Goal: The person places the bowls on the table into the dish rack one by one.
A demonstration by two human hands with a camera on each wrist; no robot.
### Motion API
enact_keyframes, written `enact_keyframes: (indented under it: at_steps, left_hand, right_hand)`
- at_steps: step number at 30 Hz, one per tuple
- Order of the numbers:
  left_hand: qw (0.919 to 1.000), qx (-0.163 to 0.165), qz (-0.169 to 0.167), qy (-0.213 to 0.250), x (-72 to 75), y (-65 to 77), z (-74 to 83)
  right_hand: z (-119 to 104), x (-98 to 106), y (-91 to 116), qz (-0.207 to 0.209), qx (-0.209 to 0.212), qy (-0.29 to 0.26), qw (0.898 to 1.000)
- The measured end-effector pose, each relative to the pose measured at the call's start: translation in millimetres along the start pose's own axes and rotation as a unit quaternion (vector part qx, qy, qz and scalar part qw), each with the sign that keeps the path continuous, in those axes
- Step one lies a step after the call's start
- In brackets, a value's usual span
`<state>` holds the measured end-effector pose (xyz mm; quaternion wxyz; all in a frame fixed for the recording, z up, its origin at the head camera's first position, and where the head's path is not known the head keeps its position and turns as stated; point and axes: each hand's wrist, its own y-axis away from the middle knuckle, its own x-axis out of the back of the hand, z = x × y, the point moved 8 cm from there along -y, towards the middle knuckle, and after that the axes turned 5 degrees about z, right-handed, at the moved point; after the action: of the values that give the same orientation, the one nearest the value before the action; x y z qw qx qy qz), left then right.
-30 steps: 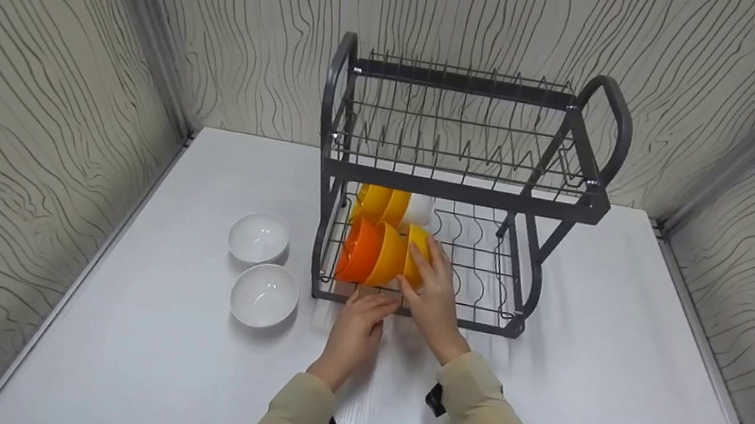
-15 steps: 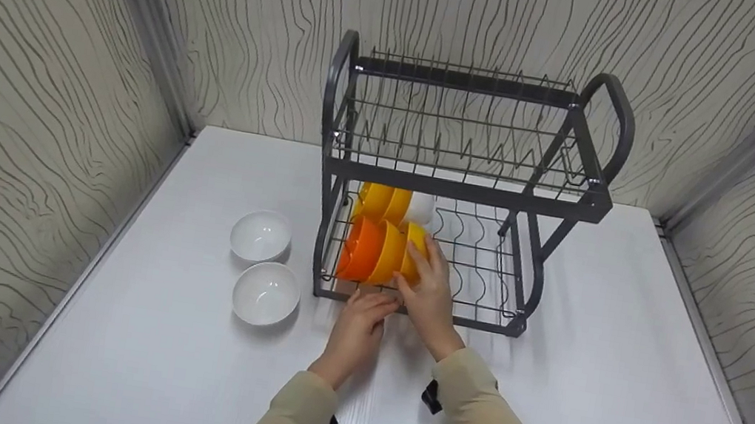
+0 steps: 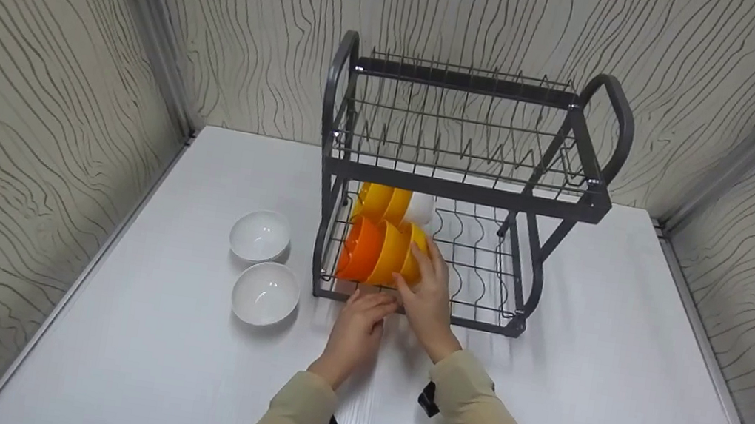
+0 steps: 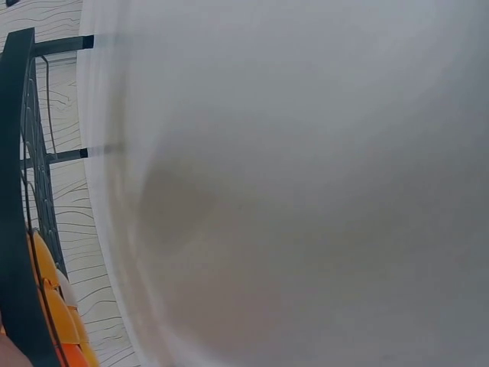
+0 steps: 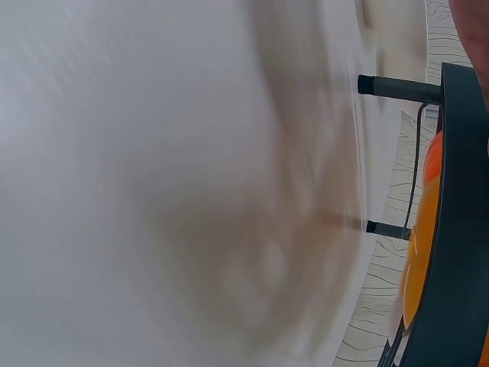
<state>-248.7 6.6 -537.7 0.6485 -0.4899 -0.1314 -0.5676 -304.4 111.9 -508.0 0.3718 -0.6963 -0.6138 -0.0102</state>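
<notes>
Where the yellow bowl [image 3: 411, 268] is being grasped: lower tier [image 3: 470, 265], by right hand [image 3: 430, 302], nearer the next bowl [image 3: 387, 255] than before.
Left hand [image 3: 359, 325]: being rested at front rail [image 3: 480, 325], finger grip indiscernible.

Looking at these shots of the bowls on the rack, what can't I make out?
Head view: the right side of the rightmost yellow bowl, covered by the right hand.
Head view: the white piece's full shape, partly hidden by the rack's upper front bar.
Head view: whether the left hand grips the lower rail; its palm side faces away.
Right wrist view: most of the orange bowl, behind a dark bar.
</notes>
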Motion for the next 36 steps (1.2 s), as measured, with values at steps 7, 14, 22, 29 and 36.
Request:
enact_keyframes:
  at_steps: [7, 14, 22, 29, 36]
  left_hand:
    - [1.0000, 0.000, 0.004, 0.006, -0.1, 0.3, 0.2]
    - [0.9999, 0.007, -0.002, 0.010, -1.2, 0.5, -0.5]
    - [0.9998, 0.007, 0.003, 0.018, -1.1, 0.3, -1.0]
    - [0.9990, -0.016, 0.039, 0.017, 3.2, 0.6, 1.9]
    - [0.9985, -0.022, 0.044, 0.023, 3.5, 1.0, 1.8]
  right_hand:
    - [3.9, -2.4, 2.0, -0.003, -0.027, -0.022, 0.999]
    - [4.4, -3.8, 2.8, -0.010, -0.030, -0.017, 0.999]
    - [4.6, -4.3, 2.7, -0.013, -0.031, -0.023, 0.999]
    - [2.7, -3.0, 1.8, -0.010, -0.014, -0.016, 1.000]
    - [5.2, -4.0, 0.8, -0.012, -0.024, -0.007, 1.000]
